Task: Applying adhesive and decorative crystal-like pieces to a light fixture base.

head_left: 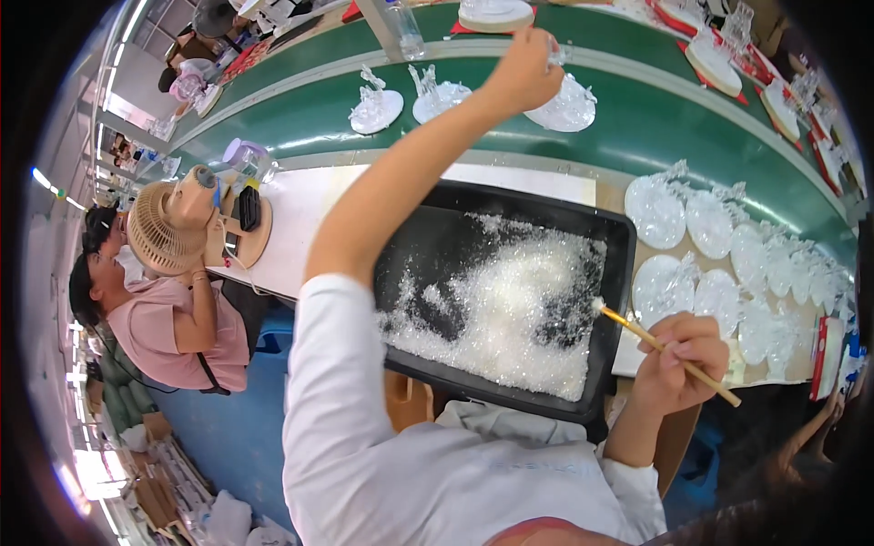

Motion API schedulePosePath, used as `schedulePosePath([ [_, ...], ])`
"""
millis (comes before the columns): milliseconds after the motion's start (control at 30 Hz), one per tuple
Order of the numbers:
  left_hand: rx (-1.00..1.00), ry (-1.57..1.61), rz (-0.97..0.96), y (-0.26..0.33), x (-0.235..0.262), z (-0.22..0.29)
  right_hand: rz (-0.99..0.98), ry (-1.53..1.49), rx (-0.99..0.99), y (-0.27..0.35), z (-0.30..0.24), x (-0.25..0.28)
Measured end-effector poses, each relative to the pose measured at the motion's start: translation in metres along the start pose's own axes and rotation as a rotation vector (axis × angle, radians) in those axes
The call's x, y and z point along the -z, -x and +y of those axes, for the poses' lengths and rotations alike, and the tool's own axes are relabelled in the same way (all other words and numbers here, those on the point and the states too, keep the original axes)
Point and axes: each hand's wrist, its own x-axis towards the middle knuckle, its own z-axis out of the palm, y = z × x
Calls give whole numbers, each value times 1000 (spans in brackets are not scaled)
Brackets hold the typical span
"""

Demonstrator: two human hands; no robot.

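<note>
My left arm stretches forward over the black tray to the green conveyor. There my left hand (526, 75) has its fingers closed around a clear figurine (553, 53). A round white glittery base (566, 105) shows just below that hand; whether the two are joined, I cannot tell. My right hand (681, 362) pinches a thin wooden-handled paintbrush (642, 335), its white tip over the tray's right side. White sparkling granules (519, 300) lie heaped in the black tray (619, 264), with dark bare patches at the left and right.
Several clear ornaments on round white bases (655, 211) crowd the table at right. More ornaments (376, 109) sit on the green conveyor (309, 114). A beige fan (173, 223) and a lidded clear jar (250, 159) stand left. A person in pink (173, 328) sits beyond.
</note>
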Motion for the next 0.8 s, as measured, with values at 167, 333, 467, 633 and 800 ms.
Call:
schedulePosePath([
  [167,266,9,-198,-1,-41,-53,-42,252,26,-1,-13,33],
  [333,14,37,-299,15,28,-6,-436,556,11,-93,-32,32],
  [467,-12,-55,-438,82,109,29,-870,773,266,-180,32,-74],
  [633,120,-213,-568,145,145,88,-1185,911,682,-188,224,-171],
  [800,160,-27,-685,173,162,117,-1533,1127,826,-188,297,-226],
])
